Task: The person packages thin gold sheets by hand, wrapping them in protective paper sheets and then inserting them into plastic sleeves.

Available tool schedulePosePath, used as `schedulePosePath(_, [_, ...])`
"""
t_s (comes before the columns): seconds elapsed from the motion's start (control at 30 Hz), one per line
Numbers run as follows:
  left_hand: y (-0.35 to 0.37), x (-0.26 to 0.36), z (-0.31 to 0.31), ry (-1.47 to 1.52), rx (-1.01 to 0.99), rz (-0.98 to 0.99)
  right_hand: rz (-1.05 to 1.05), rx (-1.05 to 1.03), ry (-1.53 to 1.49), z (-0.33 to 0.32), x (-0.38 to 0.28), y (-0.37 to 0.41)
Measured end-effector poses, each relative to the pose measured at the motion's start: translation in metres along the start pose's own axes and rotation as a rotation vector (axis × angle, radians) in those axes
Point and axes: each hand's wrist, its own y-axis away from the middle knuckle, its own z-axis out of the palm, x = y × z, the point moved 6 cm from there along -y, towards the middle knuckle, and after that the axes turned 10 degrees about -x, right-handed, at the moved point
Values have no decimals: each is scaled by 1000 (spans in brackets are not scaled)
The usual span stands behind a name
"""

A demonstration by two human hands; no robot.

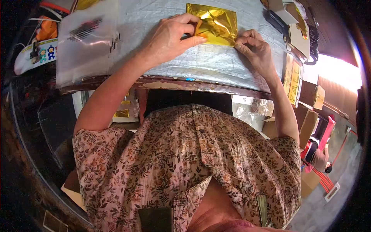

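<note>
A shiny gold foil packet (217, 25) lies creased on the silver-grey covered table (193, 63). Its left edge is pinched between the thumb and fingers of my left hand (177, 34). At the lower right corner of the packet, the thumb and fingertips of my right hand (255, 49) close on the foil. Both palms face the table, and the packet is stretched between the two hands. What is inside the packet cannot be made out.
Clear plastic bags (87, 42) with dark print lie at the table's left. A black object (276, 21) and open cardboard boxes (299, 36) line the right edge. The wooden front edge (174, 84) runs before my torso. Another person (320, 158) is far right.
</note>
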Motion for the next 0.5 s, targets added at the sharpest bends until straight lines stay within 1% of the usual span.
schedulePosePath(0.1, [-2, -1, -1, -31, 6, -27, 46, -11, -32, -1, -2, -3])
schedulePosePath(0.17, [-3, 0, -1, -41, -6, -39, 121, -58, -79, 1, 2, -3])
schedulePosePath(0.27, [-4, 1, 0, -55, -22, -62, 89, -62, -100, 2, 2, -5])
schedulePosePath(0.33, [-5, -1, -9, 91, 145, -134, 93, -51, -117, 1, -1, -5])
schedulePosePath(0.37, [-8, 1, -10, 88, 140, -129, 97, -51, -134, 1, -1, -4])
schedulePosePath(0.43, [-16, 3, -16, 100, 95, -288, 89, -40, -124, 1, -1, -3])
schedulePosePath(0.47, [-19, -1, -14, 98, 91, -288, 82, -36, -114, 1, -1, -3])
schedulePosePath(0.5, [-27, -3, -12, 23, 99, -150, 82, -35, -117, 2, 0, -2])
